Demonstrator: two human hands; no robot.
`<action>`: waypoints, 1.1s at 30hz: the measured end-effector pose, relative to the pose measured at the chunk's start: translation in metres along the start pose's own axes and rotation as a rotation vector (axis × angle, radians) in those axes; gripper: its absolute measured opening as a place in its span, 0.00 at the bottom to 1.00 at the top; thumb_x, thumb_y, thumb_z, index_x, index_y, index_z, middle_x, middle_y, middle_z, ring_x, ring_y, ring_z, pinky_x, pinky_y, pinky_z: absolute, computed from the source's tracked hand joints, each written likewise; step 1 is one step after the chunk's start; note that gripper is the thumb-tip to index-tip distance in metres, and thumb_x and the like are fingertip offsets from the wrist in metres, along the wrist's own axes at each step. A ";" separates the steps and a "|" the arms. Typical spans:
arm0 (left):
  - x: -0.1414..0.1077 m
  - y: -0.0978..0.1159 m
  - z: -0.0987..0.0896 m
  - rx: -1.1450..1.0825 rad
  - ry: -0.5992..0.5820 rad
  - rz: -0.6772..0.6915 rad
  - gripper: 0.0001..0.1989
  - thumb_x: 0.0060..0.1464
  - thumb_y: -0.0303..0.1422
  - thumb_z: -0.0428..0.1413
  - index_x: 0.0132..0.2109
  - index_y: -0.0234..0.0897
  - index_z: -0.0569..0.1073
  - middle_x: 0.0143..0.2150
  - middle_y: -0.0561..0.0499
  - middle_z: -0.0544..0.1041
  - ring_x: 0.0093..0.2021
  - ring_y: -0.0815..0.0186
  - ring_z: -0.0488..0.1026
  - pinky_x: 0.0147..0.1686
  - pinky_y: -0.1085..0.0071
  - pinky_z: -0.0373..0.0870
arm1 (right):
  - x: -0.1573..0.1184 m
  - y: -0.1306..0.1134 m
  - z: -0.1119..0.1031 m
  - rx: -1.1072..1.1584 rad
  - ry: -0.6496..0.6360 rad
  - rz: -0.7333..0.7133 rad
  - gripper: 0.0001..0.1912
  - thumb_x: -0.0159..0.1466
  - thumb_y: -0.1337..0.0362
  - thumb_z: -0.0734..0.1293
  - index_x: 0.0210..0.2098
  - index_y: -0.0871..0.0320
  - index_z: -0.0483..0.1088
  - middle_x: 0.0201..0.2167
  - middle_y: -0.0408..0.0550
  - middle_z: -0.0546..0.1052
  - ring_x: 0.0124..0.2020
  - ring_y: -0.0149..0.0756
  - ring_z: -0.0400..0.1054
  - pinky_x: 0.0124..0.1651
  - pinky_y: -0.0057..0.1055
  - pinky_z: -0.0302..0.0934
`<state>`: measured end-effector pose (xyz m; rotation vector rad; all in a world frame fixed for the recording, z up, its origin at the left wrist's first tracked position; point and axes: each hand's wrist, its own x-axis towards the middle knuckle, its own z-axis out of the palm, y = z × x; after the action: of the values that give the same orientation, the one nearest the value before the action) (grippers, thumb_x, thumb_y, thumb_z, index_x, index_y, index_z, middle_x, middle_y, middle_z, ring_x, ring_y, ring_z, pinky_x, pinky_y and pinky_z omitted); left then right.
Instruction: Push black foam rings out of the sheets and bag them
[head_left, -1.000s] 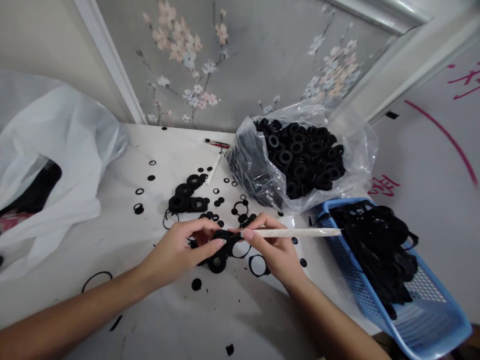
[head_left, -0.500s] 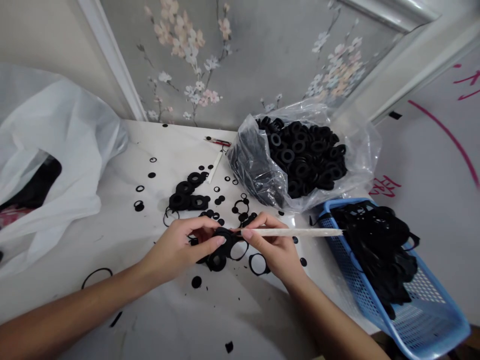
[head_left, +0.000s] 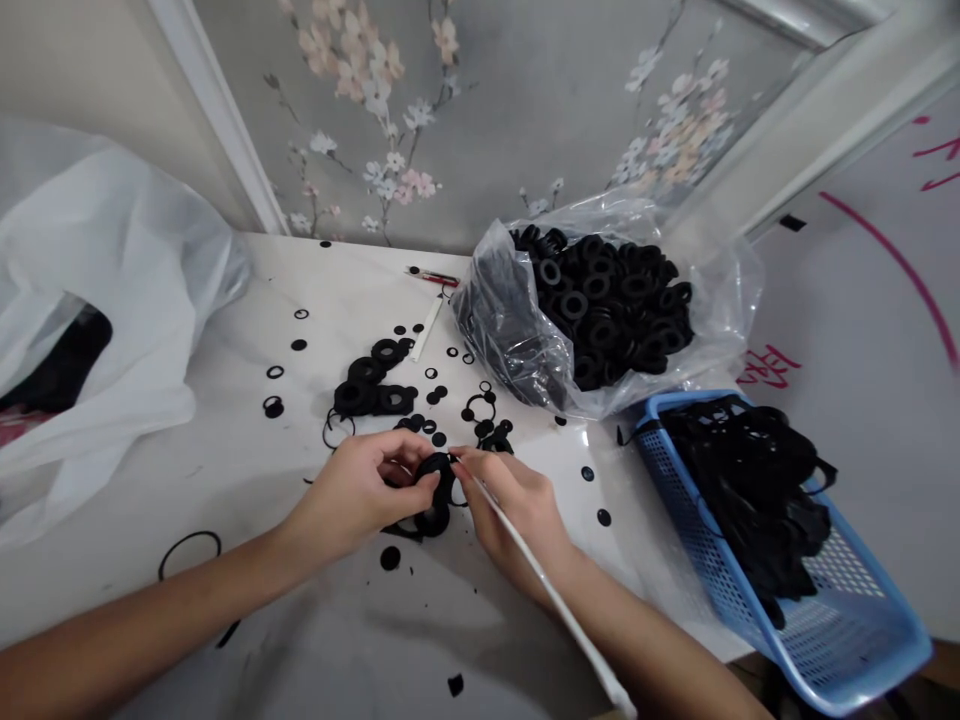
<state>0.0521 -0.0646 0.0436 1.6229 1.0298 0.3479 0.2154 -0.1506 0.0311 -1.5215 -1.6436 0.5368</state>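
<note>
My left hand [head_left: 360,490] is closed, thumb and fingers pinching a black rubber ring [head_left: 434,466] above the white table. More black rings hang or lie just under it; my fingers partly hide them. In my right hand [head_left: 517,505] is a long thin white stick tool [head_left: 551,590], its shaft slanting back over the wrist toward the lower right. The fingertips of that hand meet the ring's right edge, and the tool's tip is too small to make out. Beyond my left hand lies a cluster of black rings [head_left: 367,385].
Small black discs and thin loops litter the table [head_left: 315,640]. A clear bag of black rings [head_left: 517,340] stands at the back, near a red cutter [head_left: 433,277] and a white strip [head_left: 427,328]. Black scraps fill a blue basket [head_left: 712,560] on the right. A white bag [head_left: 150,300] is left.
The stick tool has swung from pointing level to the right to slanting down toward me. My right hand has turned and moved left, closer to the ring in my left hand.
</note>
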 end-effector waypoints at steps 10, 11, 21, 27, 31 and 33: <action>0.000 -0.001 0.001 0.249 0.056 0.105 0.06 0.52 0.35 0.54 0.37 0.39 0.68 0.32 0.55 0.74 0.31 0.67 0.72 0.32 0.72 0.70 | 0.005 0.009 -0.003 0.373 0.020 0.237 0.05 0.65 0.60 0.65 0.33 0.53 0.68 0.36 0.48 0.80 0.37 0.40 0.76 0.39 0.35 0.69; 0.000 -0.003 0.001 0.313 0.064 0.148 0.07 0.53 0.34 0.53 0.40 0.39 0.67 0.34 0.54 0.75 0.32 0.66 0.72 0.32 0.72 0.70 | 0.006 0.010 -0.005 0.506 0.001 0.288 0.07 0.64 0.59 0.67 0.32 0.53 0.68 0.34 0.47 0.80 0.36 0.38 0.76 0.40 0.35 0.70; 0.007 -0.010 -0.021 0.911 0.194 1.163 0.09 0.58 0.21 0.51 0.39 0.38 0.74 0.37 0.49 0.77 0.43 0.60 0.74 0.46 0.62 0.69 | 0.010 0.009 -0.007 0.772 0.010 0.356 0.09 0.61 0.59 0.71 0.29 0.55 0.69 0.30 0.44 0.81 0.31 0.33 0.77 0.39 0.33 0.73; 0.010 -0.008 -0.021 1.099 0.318 1.402 0.03 0.56 0.23 0.58 0.37 0.34 0.74 0.36 0.50 0.79 0.39 0.61 0.76 0.44 0.60 0.72 | 0.003 0.008 -0.005 0.361 0.034 0.168 0.05 0.66 0.63 0.65 0.33 0.55 0.69 0.32 0.46 0.79 0.31 0.32 0.72 0.32 0.27 0.65; 0.009 -0.013 -0.021 1.136 0.375 1.458 0.03 0.56 0.24 0.57 0.36 0.35 0.75 0.36 0.51 0.80 0.38 0.62 0.76 0.48 0.59 0.73 | 0.002 0.005 -0.004 0.139 0.058 0.151 0.06 0.67 0.64 0.63 0.32 0.55 0.67 0.25 0.41 0.74 0.21 0.27 0.64 0.24 0.23 0.56; 0.008 -0.016 -0.022 1.154 0.422 1.477 0.04 0.57 0.24 0.56 0.36 0.36 0.75 0.36 0.52 0.80 0.39 0.63 0.77 0.50 0.59 0.73 | 0.002 0.002 -0.004 0.085 0.063 0.143 0.07 0.67 0.65 0.61 0.32 0.55 0.65 0.25 0.42 0.74 0.22 0.27 0.64 0.22 0.22 0.54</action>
<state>0.0349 -0.0446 0.0339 3.2966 -0.0356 1.2427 0.2199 -0.1492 0.0319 -1.5845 -1.4533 0.6213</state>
